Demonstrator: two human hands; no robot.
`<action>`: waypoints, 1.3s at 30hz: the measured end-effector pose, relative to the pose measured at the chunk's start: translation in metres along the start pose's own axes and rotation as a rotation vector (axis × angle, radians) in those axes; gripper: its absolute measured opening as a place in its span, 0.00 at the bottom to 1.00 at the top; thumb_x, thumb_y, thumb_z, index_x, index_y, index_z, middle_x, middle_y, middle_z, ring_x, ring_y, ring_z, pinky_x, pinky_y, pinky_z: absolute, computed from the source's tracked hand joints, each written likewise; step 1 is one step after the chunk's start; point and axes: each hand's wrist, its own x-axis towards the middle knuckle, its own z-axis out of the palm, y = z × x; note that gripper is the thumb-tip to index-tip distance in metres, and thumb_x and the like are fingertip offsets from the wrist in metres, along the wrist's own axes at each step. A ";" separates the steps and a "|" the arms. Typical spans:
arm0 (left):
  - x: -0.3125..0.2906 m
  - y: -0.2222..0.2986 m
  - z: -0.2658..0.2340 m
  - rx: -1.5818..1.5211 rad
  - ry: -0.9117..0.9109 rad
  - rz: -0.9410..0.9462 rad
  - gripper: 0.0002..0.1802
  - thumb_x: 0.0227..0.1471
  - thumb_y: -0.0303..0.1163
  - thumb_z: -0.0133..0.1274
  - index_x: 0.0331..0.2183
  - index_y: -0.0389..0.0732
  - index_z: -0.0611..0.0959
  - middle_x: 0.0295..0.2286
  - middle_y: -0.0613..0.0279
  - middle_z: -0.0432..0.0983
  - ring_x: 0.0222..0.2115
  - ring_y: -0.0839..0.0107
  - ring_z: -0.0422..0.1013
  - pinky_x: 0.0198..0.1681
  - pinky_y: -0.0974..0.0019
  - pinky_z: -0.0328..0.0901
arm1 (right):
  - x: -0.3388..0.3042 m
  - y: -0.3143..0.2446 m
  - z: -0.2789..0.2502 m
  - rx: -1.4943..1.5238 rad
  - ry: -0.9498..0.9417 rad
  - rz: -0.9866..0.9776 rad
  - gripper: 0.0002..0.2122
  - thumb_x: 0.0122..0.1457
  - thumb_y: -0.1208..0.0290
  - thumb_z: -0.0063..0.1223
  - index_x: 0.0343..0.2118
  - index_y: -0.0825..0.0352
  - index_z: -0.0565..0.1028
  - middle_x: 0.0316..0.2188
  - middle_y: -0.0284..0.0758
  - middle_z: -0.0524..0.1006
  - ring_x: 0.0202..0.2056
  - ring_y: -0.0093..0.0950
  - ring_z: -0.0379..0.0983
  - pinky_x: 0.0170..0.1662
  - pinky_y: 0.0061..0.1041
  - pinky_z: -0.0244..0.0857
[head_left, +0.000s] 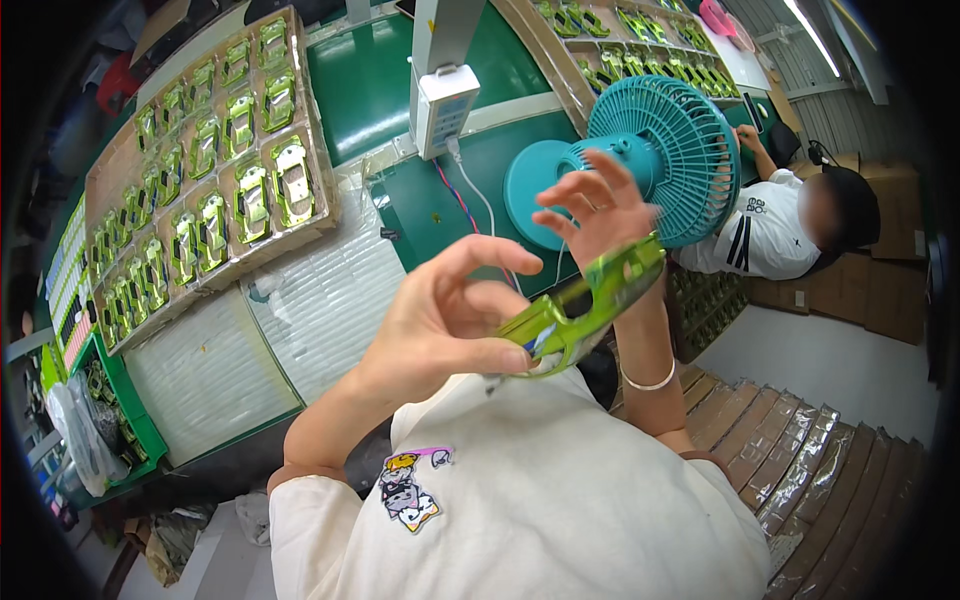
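A shiny green plastic toy car body shell (628, 275) is held up in front of my chest, tilted, with its far end higher on the right. My left hand (425, 315) grips its near left end between thumb and fingers. Just behind the shell's upper right end, my right hand (607, 215) is raised with its fingers apart and slightly curled. The shell hides part of that palm, and whether the palm touches it I cannot tell. A bracelet circles my right wrist.
A partitioned cardboard tray (325, 205) of similar green shells lies at left, beside ribbed clear sheeting (325, 255). A teal fan (660, 150) and a white power strip (445, 105) with cables stand ahead. At right sit a co-worker (765, 230) and stacked flat cardboard (780, 450).
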 end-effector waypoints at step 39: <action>0.004 -0.016 0.020 1.454 0.190 0.775 0.34 0.21 0.30 0.66 0.38 0.34 0.74 0.32 0.49 0.74 0.28 0.62 0.73 0.27 0.69 0.66 | -0.013 0.002 0.022 -0.660 0.054 -0.378 0.09 0.41 0.71 0.62 0.24 0.59 0.70 0.21 0.25 0.72 0.27 0.22 0.69 0.47 0.30 0.53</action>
